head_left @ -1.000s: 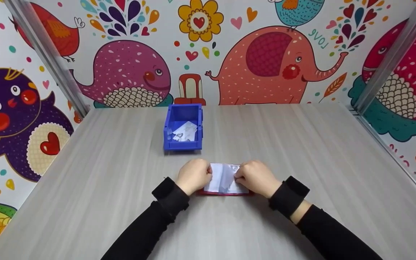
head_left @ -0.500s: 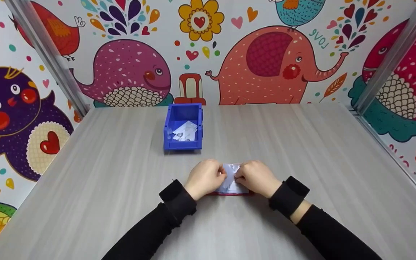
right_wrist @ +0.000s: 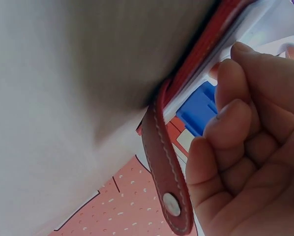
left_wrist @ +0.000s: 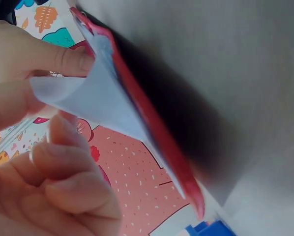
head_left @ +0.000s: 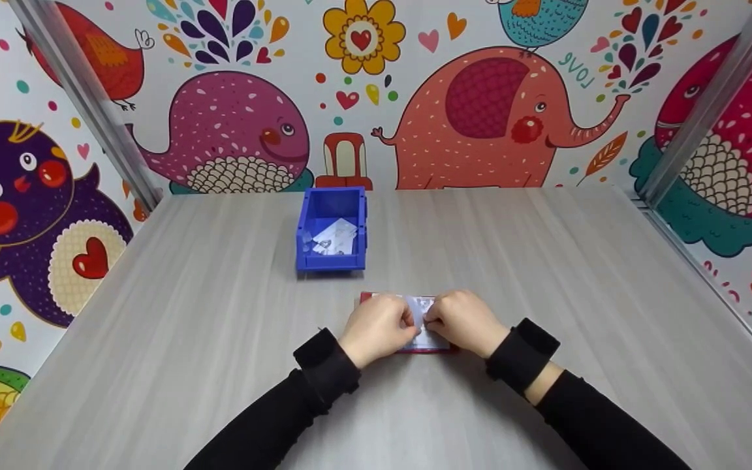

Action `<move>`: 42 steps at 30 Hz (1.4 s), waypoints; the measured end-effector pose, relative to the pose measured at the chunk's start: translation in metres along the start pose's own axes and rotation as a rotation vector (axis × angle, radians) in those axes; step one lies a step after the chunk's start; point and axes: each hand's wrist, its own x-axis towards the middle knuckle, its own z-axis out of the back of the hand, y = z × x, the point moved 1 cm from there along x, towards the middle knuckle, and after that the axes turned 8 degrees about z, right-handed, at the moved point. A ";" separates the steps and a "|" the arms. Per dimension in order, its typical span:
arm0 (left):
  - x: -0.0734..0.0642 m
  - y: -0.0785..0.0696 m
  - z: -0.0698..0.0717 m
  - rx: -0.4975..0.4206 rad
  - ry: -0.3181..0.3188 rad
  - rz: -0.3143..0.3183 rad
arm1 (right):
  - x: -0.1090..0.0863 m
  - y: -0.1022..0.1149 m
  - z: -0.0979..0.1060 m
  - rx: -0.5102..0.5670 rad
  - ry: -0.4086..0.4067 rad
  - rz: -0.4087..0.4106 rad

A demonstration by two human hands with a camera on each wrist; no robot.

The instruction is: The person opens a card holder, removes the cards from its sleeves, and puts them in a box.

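A small red card holder [head_left: 365, 296] lies opened on the table between both hands, with clear sleeves inside. The left hand [head_left: 382, 326] pinches the edge of one translucent sleeve [left_wrist: 98, 101], which curves up from the cover in the left wrist view. The right hand [head_left: 464, 321] grips the holder's right side, its thumb and finger at the page edges and its other fingers curled. A red strap [right_wrist: 159, 162] with a metal snap sticks out from the cover in the right wrist view. In the head view the hands hide much of the pages.
A blue bin [head_left: 330, 262] stands farther back on the table, left of centre, with white cards [head_left: 338, 236] inside. Printed cartoon panels [head_left: 376, 98] enclose the pale wood-grain table [head_left: 546, 248] at the back and sides.
The left hand has moved right across the card holder toward the right hand, bringing the sleeve along and uncovering the red left corner. The right hand has stayed in place.
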 end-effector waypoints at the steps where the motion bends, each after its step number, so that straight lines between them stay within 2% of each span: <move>1: 0.000 0.000 0.000 0.007 0.004 0.003 | 0.000 0.000 0.000 0.001 0.004 -0.003; 7: -0.001 0.002 -0.004 0.064 0.022 0.007 | 0.001 0.000 0.001 0.012 0.015 -0.011; 16: -0.001 0.004 -0.006 0.055 0.041 0.019 | 0.001 0.000 0.000 0.006 0.008 -0.004; 28: -0.002 0.005 -0.008 0.091 0.025 0.026 | 0.001 0.000 -0.001 0.001 0.000 0.000; 42: -0.004 0.005 -0.006 0.090 0.005 0.029 | -0.001 -0.001 0.001 -0.012 -0.006 0.004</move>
